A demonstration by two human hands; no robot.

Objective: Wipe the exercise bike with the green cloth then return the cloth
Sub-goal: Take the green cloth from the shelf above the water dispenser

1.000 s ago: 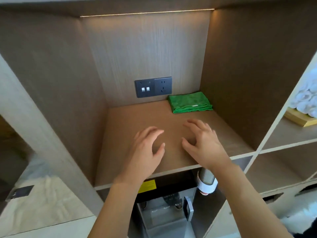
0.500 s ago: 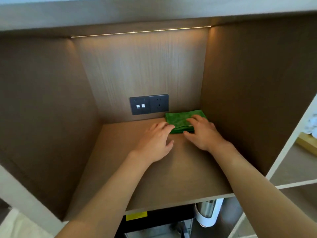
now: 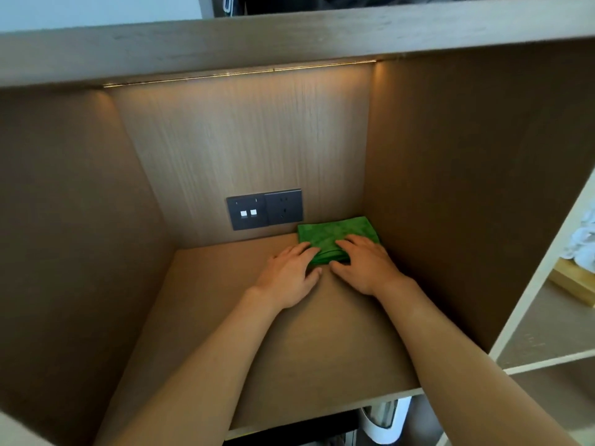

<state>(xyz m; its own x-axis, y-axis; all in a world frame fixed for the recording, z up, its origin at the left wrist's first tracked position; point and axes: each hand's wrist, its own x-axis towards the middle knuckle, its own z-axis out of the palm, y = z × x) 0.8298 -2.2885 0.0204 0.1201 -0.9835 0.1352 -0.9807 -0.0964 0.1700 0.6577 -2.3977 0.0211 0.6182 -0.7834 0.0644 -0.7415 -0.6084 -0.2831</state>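
A folded green cloth (image 3: 325,235) lies in the back right corner of a wooden shelf compartment (image 3: 225,333), against the back wall. My left hand (image 3: 286,275) has its fingers on the cloth's front left edge, with the thumb at the fold. My right hand (image 3: 367,268) lies over the cloth's front right part, fingers on top and thumb at the front edge. The cloth's front edge is bunched between the two hands. No exercise bike is in view.
A dark socket and switch panel (image 3: 264,209) sits on the back wall, just left of the cloth. In the neighbouring compartment to the right are white rolled towels (image 3: 582,239) on a wooden tray (image 3: 573,284). A white container (image 3: 383,420) stands below the shelf.
Both hands have reached from the shelf's front to the cloth at the back and now rest on it. The camera has moved closer into the compartment.
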